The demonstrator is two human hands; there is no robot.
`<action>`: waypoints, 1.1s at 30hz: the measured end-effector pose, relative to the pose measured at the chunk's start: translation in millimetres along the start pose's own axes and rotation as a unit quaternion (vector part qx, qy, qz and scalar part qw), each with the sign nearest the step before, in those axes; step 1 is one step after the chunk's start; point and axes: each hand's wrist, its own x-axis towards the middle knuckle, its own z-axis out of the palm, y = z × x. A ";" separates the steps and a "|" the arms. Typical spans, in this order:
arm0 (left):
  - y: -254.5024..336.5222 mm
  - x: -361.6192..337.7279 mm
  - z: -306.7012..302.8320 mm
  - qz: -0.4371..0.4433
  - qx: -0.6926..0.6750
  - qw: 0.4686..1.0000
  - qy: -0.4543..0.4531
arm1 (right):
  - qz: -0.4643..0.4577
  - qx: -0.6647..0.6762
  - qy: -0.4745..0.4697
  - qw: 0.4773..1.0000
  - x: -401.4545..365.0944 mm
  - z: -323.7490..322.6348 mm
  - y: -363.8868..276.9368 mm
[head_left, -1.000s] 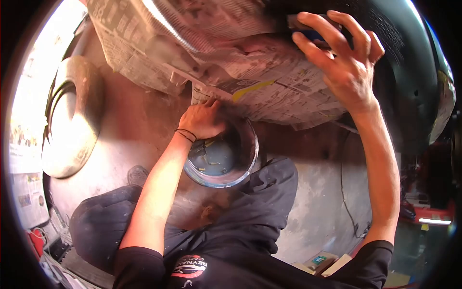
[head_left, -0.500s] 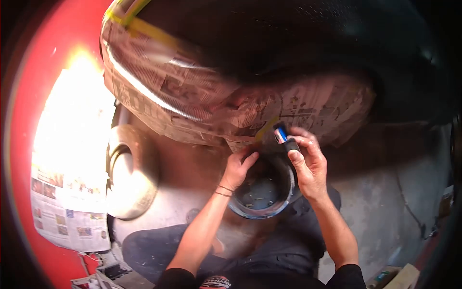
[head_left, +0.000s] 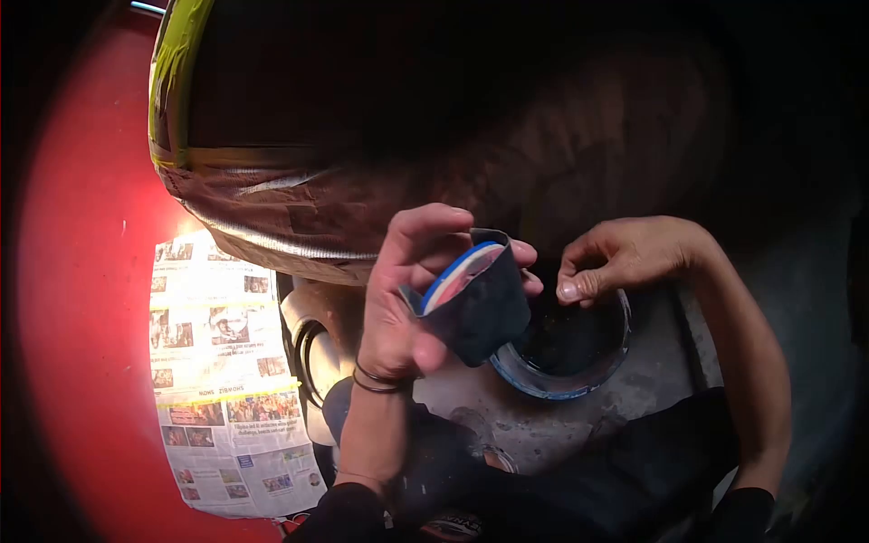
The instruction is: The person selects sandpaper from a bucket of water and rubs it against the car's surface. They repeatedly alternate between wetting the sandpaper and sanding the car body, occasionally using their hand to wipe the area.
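Note:
My left hand (head_left: 398,290) is raised in the middle of the view, its fingers curled around a blue and white pad (head_left: 462,271) with a dark sheet (head_left: 480,312) folded about it. To the right, my right hand (head_left: 615,262) has its fingers bent and the thumb against the fingertips; whether anything tiny is between them cannot be made out. Below and behind the hands stands a dark round bucket (head_left: 561,391) with a blue-stained rim. Its inside is mostly in shadow.
A curved body covered with newspaper (head_left: 299,213) and yellow-green tape (head_left: 181,45) spans the top. At the left is a red panel (head_left: 90,317) with newspaper sheets (head_left: 226,434) taped on. A round tyre-like object (head_left: 312,348) lies beside the sheets.
The pad and dark sheet are now in my left hand, raised nearer the camera. My right hand, which held a small blue and black item, has moved right. The view has shifted.

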 end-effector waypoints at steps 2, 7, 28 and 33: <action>62.0 4.1 -8.1 0.078 0.245 0.966 -0.039 | 0.144 -0.183 0.121 0.965 7.5 -13.4 -18.5; 158.9 75.3 -8.8 0.422 0.759 0.430 -0.248 | 0.075 -0.118 0.426 0.894 42.8 27.9 42.5; 147.2 100.0 -8.6 0.491 0.811 0.122 -0.295 | 0.110 0.046 0.797 0.592 104.5 164.5 183.4; 157.1 91.5 -18.8 0.494 0.813 0.129 -0.280 | 0.142 0.056 0.784 0.602 105.6 161.9 182.2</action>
